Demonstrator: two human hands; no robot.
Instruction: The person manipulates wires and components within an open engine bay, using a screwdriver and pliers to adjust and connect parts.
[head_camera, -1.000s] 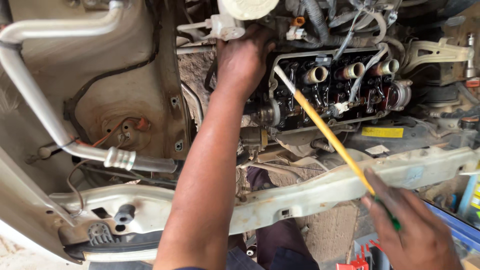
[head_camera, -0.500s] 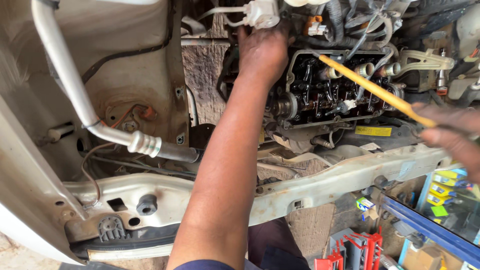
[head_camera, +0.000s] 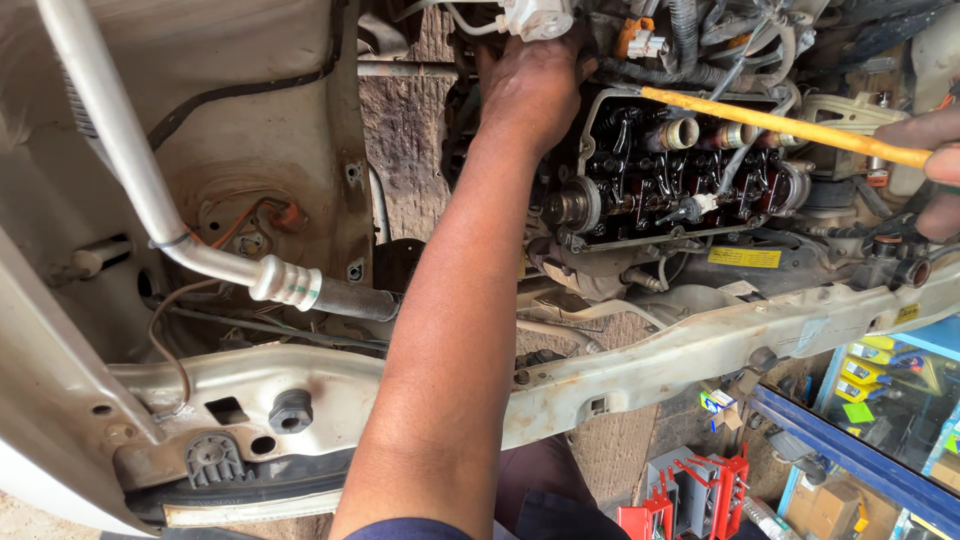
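Observation:
I look down into a car's engine bay. My left hand (head_camera: 530, 85) rests on the left end of the uncovered cylinder head (head_camera: 680, 175), fingers curled over its edge; whether it grips anything is hidden. My right hand (head_camera: 930, 165), at the right edge of view, holds a long yellow rod (head_camera: 790, 125) that slants up-left across the head, its tip near the top left corner. Camshaft parts and round ports show inside the dark, oily head.
A silver pipe (head_camera: 150, 190) with a metal fitting (head_camera: 290, 283) runs down the left inner wing. The cream front crossmember (head_camera: 640, 375) spans below the engine. A red tool rack (head_camera: 690, 495) and blue shelving (head_camera: 870, 430) stand at the lower right. Wires and hoses crowd the top.
The view has shifted, so the engine sits higher and more to the right. My right hand with the yellow rod has risen, and the rod now lies flatter across the head. My left hand stays put.

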